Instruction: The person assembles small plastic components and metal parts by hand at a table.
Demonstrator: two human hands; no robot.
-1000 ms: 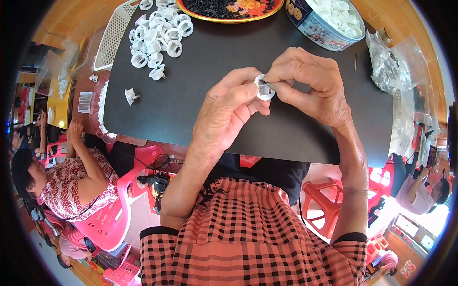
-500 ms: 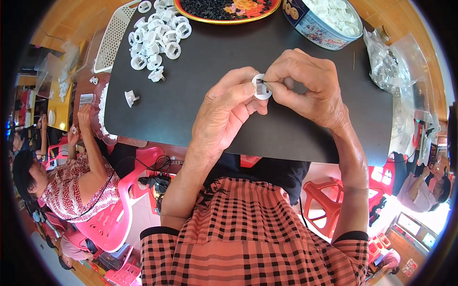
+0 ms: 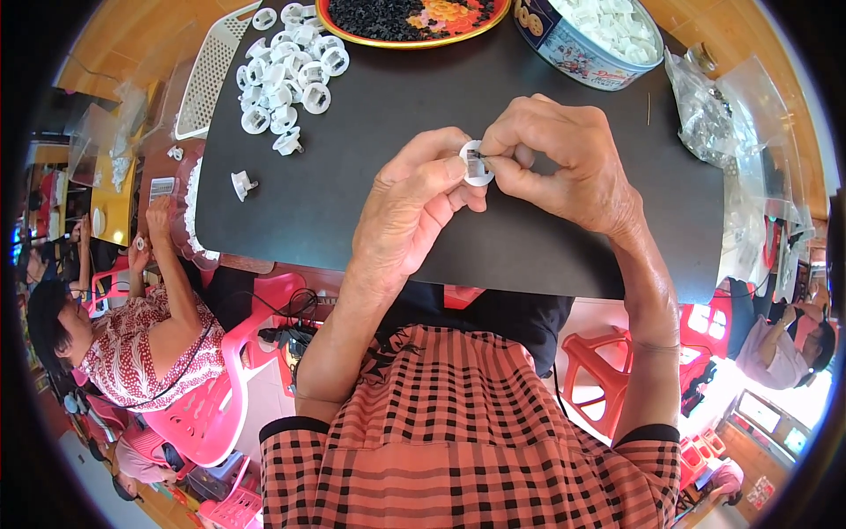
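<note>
Above the near middle of the table, my left hand [image 3: 410, 198] grips a round white plastic fitting [image 3: 477, 175] by its rim between thumb and fingers. Its flanged face, with a rectangular opening holding dark parts, is turned toward my right hand [image 3: 560, 167]. The thumb and forefinger of that hand are pinched together at the fitting's right edge. A small black part [image 3: 483, 157] shows at their tips, mostly hidden by the fingers. One similar white fitting [image 3: 242, 184] lies alone on the left of the table, near a heap of several more [image 3: 286, 79].
On the dark table [image 3: 370, 256] stand a red patterned tray [image 3: 414, 40] of small black parts and a blue tin [image 3: 582, 62] of white pieces. Clear plastic bags [image 3: 705, 123] lie at the right edge, a white perforated basket [image 3: 207, 84] at far left. A co-worker [image 3: 150, 335] sits at left.
Both hands and the fitting have shifted slightly left. My right fingertips stay pinched at the fitting's face, and less of the black part shows between them.
</note>
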